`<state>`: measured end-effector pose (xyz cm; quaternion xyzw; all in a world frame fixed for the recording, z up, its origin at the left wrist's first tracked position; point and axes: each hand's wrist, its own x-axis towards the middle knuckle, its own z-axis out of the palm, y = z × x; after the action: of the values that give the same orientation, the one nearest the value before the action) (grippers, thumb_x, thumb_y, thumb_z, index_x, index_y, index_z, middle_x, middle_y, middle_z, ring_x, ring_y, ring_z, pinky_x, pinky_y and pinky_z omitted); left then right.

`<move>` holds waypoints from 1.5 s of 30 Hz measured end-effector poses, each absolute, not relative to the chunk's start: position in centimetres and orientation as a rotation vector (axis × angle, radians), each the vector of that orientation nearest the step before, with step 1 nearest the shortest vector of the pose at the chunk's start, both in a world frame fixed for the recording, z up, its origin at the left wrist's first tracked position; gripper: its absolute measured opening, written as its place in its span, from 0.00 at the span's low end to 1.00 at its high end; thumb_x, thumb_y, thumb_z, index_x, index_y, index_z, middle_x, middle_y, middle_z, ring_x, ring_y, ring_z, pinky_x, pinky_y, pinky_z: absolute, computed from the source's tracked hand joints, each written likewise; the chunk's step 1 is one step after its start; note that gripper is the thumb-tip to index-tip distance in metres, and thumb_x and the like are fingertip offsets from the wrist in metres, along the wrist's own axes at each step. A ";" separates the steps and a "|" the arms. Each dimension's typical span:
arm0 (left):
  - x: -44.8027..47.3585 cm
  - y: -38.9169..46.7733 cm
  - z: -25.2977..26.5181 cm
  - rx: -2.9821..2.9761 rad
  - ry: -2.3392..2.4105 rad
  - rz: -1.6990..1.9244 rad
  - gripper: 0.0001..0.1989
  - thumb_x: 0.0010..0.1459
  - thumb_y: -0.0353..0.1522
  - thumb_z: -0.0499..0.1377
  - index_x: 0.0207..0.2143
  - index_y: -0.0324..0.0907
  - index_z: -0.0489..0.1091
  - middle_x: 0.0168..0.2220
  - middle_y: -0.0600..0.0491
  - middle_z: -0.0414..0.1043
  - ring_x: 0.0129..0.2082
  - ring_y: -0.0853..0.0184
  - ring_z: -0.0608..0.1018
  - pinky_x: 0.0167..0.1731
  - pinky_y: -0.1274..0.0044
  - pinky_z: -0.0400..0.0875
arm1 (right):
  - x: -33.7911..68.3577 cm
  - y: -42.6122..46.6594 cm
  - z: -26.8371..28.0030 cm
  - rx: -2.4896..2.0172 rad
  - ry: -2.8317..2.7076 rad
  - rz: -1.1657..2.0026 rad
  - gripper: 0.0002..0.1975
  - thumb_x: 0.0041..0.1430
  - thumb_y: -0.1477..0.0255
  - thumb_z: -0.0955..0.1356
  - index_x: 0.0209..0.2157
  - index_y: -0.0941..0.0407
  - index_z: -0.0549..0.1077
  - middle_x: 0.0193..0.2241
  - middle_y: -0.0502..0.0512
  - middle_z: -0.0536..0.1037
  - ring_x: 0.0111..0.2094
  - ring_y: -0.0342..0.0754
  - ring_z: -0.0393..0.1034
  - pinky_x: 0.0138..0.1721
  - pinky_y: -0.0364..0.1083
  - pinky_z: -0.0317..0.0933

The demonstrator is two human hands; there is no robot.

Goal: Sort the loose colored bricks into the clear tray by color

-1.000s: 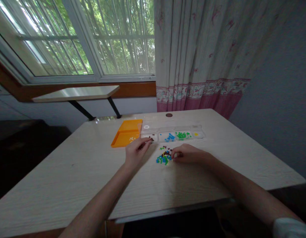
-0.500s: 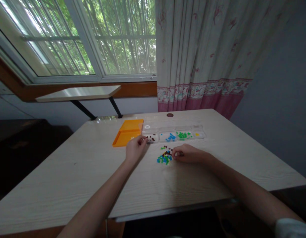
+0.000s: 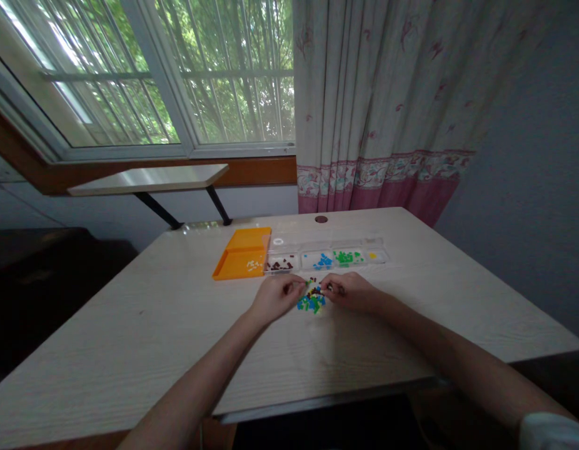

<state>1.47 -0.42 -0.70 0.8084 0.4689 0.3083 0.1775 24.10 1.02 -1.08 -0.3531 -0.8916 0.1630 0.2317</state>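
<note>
A mixed pile of small blue, green, brown and yellow pieces (image 3: 311,304) lies on the table between my hands. My left hand (image 3: 276,296) is at the pile's upper left, thumb and forefinger pinched together by a few green pieces. On the pile's right side, my right hand (image 3: 349,292) is closed, its fingertips at the brown pieces. What either pinch holds is too small to make out. Behind the hands is a clear compartment box (image 3: 297,270), with brown pieces (image 3: 281,265), blue pieces (image 3: 323,261), green pieces (image 3: 348,258) and a yellow piece (image 3: 372,255) in separate compartments.
An orange tray (image 3: 242,250) with white pieces (image 3: 254,265) in its front section adjoins the box on the left. A raised shelf (image 3: 153,177) on black legs stands at the back left. The table (image 3: 144,350) has a round brown insert (image 3: 321,219) near its rear edge.
My left hand has moved from the brown compartment, right and nearer to me, to the pile. White pieces in the orange tray now show. The right hand has shifted slightly left along the pile.
</note>
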 end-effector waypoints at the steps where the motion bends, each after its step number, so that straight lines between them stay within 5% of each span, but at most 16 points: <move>1: 1.9 -0.8 -0.6 2.287 1.301 0.840 0.12 0.55 0.36 0.53 0.33 0.40 0.74 0.17 0.57 0.66 0.17 0.76 0.63 0.19 0.84 0.54 | 24.1 1.0 -1.2 -0.947 -2.452 0.380 0.08 0.55 0.70 0.63 0.35 0.57 0.70 0.16 0.44 0.66 0.18 0.37 0.58 0.23 0.37 0.49; 12: 3.1 -1.6 -0.2 2.161 1.174 0.778 0.13 0.53 0.39 0.55 0.31 0.38 0.74 0.15 0.59 0.59 0.16 0.77 0.57 0.17 0.85 0.50 | 22.8 -0.1 -1.1 -0.836 -2.426 -0.153 0.10 0.56 0.68 0.62 0.30 0.55 0.73 0.15 0.48 0.70 0.19 0.40 0.61 0.25 0.40 0.49; 45: 2.6 -1.3 -0.4 2.235 1.207 0.957 0.11 0.54 0.35 0.54 0.32 0.39 0.74 0.16 0.57 0.63 0.16 0.76 0.62 0.18 0.85 0.55 | 22.9 0.2 -1.0 -0.943 -2.355 0.162 0.11 0.56 0.64 0.63 0.36 0.54 0.73 0.16 0.46 0.71 0.19 0.38 0.62 0.27 0.38 0.52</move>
<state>2.64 -1.32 -0.36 0.8046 0.4346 0.3447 0.2120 22.89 0.18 -1.02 -0.3546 -0.8851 0.0611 0.2951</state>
